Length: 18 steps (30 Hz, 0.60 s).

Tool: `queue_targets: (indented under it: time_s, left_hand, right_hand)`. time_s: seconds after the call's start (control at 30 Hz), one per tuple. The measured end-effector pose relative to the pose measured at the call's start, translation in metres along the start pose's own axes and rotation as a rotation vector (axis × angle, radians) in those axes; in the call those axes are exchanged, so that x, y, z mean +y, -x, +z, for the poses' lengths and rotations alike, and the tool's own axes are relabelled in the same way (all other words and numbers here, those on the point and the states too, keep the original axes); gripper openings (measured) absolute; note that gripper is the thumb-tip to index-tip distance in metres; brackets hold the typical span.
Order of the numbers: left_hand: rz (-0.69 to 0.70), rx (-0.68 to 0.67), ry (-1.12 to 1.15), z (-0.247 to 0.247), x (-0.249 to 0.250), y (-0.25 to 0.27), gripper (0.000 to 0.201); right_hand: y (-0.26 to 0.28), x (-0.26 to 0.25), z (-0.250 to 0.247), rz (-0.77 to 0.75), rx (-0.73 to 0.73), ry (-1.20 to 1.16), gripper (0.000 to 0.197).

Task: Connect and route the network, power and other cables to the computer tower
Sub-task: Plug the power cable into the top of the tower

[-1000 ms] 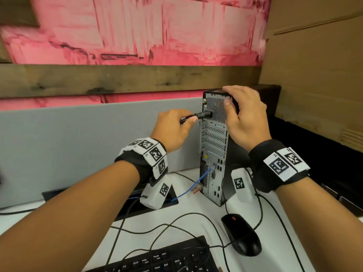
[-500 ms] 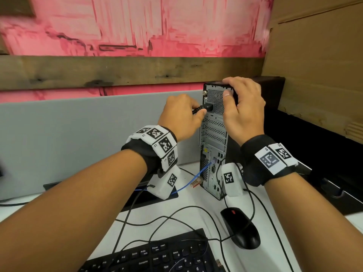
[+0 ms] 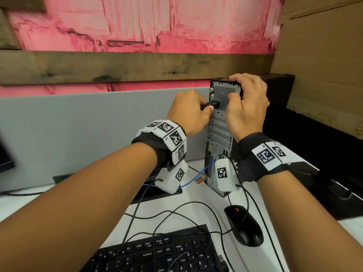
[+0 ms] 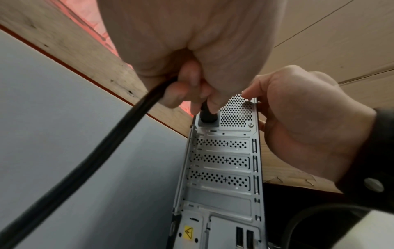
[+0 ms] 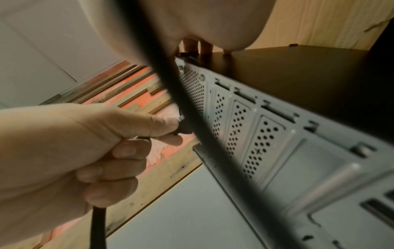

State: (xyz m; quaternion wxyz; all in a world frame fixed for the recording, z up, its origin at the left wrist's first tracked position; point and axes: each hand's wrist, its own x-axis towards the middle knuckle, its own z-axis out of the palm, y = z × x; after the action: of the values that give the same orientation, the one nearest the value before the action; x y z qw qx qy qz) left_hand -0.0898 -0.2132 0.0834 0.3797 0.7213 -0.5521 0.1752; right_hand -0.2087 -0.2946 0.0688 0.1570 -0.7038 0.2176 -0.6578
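Observation:
The computer tower (image 3: 219,134) stands upright on the white desk with its grey perforated rear panel (image 4: 221,161) facing me. My left hand (image 3: 188,112) pinches the black power plug (image 3: 213,104), which sits in the socket at the top of the rear panel (image 4: 208,116); its thick black cable (image 4: 102,151) trails down to the left. My right hand (image 3: 246,107) grips the tower's top rear edge, thumb on the fan grille, fingers over the top (image 5: 204,47). A blue network cable (image 3: 198,176) with a clear plug lies loose by the tower's base.
A black mouse (image 3: 243,225) and a black keyboard (image 3: 161,254) lie on the desk (image 3: 196,195) in front, with thin black cables looping between them. A grey partition (image 3: 78,134) stands behind the desk. Cardboard (image 3: 322,55) rises at the right.
My left hand has moved right and pushed the power plug into the socket on the rear panel. The right hand has kept its grip on the tower's top.

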Motion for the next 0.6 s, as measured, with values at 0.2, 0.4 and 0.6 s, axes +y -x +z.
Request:
queue_targets:
  time_s: [0.2, 0.4, 0.6]
  left_hand:
    - [-0.009, -0.03, -0.041, -0.005, 0.0, -0.005, 0.032]
    - [-0.029, -0.214, 0.025, -0.018, -0.005, 0.011, 0.032]
    - [-0.305, -0.45, 0.231, -0.034, -0.06, 0.04, 0.038]
  right_hand:
    - [0.001, -0.002, 0.001, 0.025, -0.022, 0.011, 0.039]
    - [0.005, 0.002, -0.007, -0.03, -0.099, 0.067, 0.051]
    - [0.044, -0.01, -0.022, -0.274, -0.01, 0.091, 0.032]
